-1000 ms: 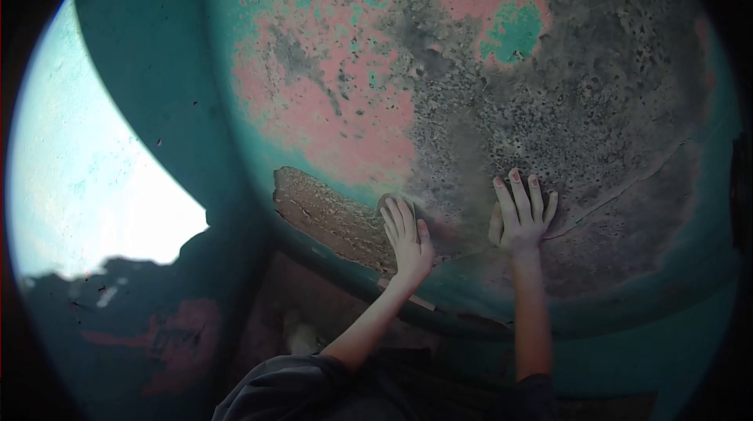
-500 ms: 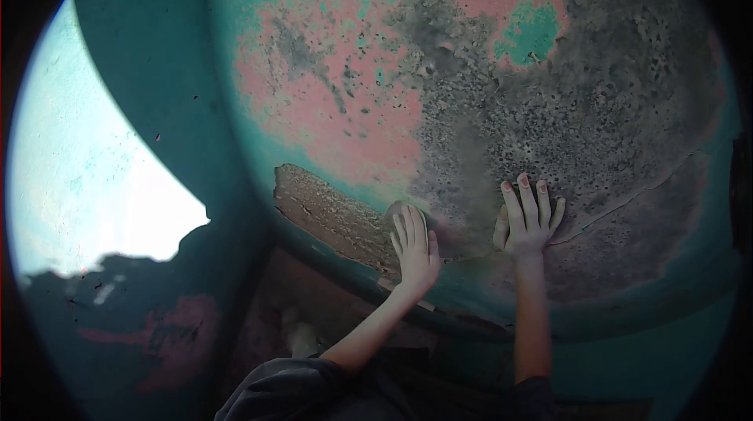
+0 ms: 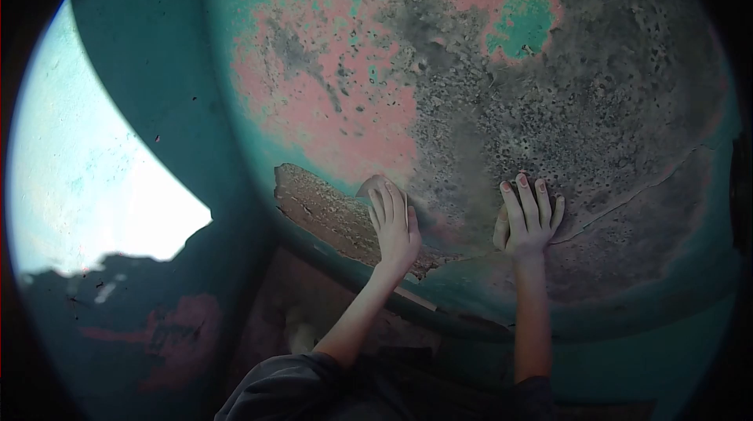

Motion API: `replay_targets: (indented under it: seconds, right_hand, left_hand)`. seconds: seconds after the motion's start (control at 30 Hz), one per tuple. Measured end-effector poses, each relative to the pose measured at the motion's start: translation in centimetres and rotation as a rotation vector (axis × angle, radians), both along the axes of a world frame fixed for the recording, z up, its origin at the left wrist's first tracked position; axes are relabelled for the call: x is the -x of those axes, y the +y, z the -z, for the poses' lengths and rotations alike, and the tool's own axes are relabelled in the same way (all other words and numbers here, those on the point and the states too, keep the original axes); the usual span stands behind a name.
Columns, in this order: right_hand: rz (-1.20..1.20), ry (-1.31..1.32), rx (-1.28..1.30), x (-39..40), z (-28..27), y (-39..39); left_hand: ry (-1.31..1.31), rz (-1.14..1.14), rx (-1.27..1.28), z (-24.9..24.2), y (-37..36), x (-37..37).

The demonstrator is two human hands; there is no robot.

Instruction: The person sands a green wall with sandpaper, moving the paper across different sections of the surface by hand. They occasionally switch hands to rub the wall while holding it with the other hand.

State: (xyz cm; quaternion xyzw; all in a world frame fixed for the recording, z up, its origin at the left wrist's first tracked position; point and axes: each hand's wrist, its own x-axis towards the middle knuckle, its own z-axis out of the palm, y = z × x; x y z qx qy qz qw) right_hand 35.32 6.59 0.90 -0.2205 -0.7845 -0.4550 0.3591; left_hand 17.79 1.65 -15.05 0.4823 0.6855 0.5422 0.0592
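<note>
My left hand [image 3: 395, 234] presses a small greyish-brown sheet of sandpaper [image 3: 369, 185] flat against the curved wall [image 3: 345, 119]. The fingers lie together over the sheet, and its rounded edge shows beyond the fingertips on the left. Beneath that hand runs a rough brown strip [image 3: 325, 211] where the surface has broken away. Farther right, my right hand [image 3: 529, 219] rests with spread fingers on the grey, pitted part of the wall, holding nothing.
Pink and teal paint patches cover the wall's upper left. A crack [image 3: 635, 195] runs right from my right hand. A teal side wall [image 3: 149, 36] stands at left, with a bright sunlit area [image 3: 102, 162]. A dark ledge edge [image 3: 478, 323] curves below the hands.
My left hand has slid up and to the left along the wall with the sandpaper, uncovering more of the brown strip's right end. My right hand stays in place.
</note>
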Motion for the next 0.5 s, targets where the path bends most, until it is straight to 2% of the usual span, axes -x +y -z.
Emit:
replay_targets:
  seconds: [0.1,0.17,0.3,0.33,0.4,0.5]
  right_hand:
    - [0.01,0.005,-0.015,0.1,-0.1,0.0]
    - [0.0,0.014,-0.019,0.3,-0.1,0.1]
    - [-0.007,0.015,-0.005,0.0,0.0,0.0]
    - [-0.006,0.017,-0.009,0.0,-0.1,0.1]
    - [-0.008,0.018,0.002,-0.1,0.1,0.0]
    - [-0.017,0.019,-0.011,0.0,0.0,0.1]
  left_hand:
    - [-0.073,-0.045,-0.124,-0.7,0.5,0.6]
    - [0.094,0.065,0.112,1.3,-0.6,-0.9]
    - [0.269,0.043,0.149,2.0,-0.9,-0.4]
    - [0.272,0.044,0.146,1.0,-0.2,0.5]
    - [0.142,-0.084,-0.101,-0.4,1.5,2.4]
    - [0.165,-0.037,0.008,2.0,0.9,0.8]
